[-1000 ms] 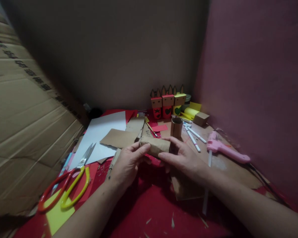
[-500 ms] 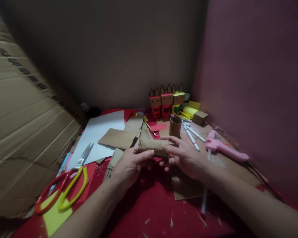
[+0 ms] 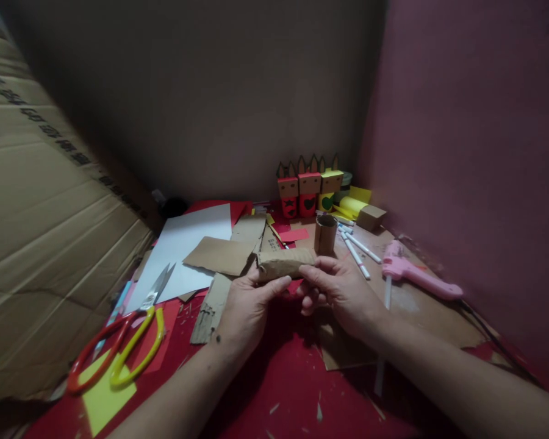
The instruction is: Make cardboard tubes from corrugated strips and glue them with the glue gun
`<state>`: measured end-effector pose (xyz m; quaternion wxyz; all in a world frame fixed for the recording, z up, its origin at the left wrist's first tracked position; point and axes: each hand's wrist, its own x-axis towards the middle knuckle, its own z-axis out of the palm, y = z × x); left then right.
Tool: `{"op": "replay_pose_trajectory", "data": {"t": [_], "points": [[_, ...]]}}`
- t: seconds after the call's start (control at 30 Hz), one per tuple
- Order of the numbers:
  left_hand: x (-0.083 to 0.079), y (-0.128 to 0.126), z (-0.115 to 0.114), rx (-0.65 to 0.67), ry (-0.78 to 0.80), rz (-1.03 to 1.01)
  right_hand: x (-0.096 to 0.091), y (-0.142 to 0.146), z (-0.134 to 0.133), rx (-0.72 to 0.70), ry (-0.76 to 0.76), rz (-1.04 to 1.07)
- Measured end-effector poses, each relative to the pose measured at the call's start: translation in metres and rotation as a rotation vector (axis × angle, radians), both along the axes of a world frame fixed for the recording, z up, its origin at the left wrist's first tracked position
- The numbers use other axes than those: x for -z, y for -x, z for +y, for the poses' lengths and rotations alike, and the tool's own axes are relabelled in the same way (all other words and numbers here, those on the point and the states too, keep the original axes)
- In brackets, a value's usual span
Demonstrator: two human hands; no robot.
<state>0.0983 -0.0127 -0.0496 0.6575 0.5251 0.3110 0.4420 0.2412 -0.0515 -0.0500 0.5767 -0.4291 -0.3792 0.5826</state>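
The right hand [image 3: 343, 289] has a narrow grip, thumb and fingers pinching the right end of a bent piece of cardboard [image 3: 281, 263]. The left hand [image 3: 244, 305] holds the other end more loosely, its thumb along the near side and its other fingers mostly hidden. The cardboard is held up between the 2 hands, above the red surface [image 3: 274, 378]. It looks creased along its length and rough at the left end, so pressing hard with 1 thumb could split it at a fold or crush the curve; a slack left grip might let it spring flat

Just beyond the right hand, 1 cardboard tube [image 3: 325, 235] stands upright, and a knuckle pushed forward could tip it. Flat cardboard scraps [image 3: 219, 255] lie near the left hand, where a sleeveless wrist could drag them along

The right forearm crosses in front of the glue stick [image 3: 388, 292] that runs from the pink glue gun [image 3: 407, 271]; whether they touch I cannot tell. A snag there could swing the gun, and if it is hot, burn the skin. Markers [image 3: 355, 257] lie beside it and could roll if knocked

On the left, the scissors [image 3: 152, 299] lie with their blades parted, a risk of a nick if the left arm sweeps outward. Farthest back, 3 figures [image 3: 307, 189] stand close together, so 1 bump could topple them all
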Motion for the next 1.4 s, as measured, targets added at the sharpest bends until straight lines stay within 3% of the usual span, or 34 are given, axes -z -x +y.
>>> {"op": "replay_pose_trajectory", "data": {"t": [0.43, 0.73, 0.97, 1.1, 1.4], "points": [[0.001, -0.002, 0.0, 0.001, -0.032, -0.01, 0.0, 0.001, 0.003, 0.074, 0.007, 0.019], [0.0, 0.0, 0.004, 0.035, 0.028, -0.09, 0.004, -0.003, 0.004, 0.009, -0.055, 0.06], [-0.001, 0.006, 0.009, -0.027, 0.061, -0.022, -0.001, -0.004, 0.001, 0.088, -0.112, -0.093], [0.0, 0.008, 0.01, -0.015, 0.055, 0.021, -0.005, -0.005, 0.0, 0.062, -0.129, -0.08], [0.001, 0.01, 0.011, -0.007, 0.045, 0.007, -0.004, -0.004, 0.001, 0.148, -0.182, -0.225]]}}
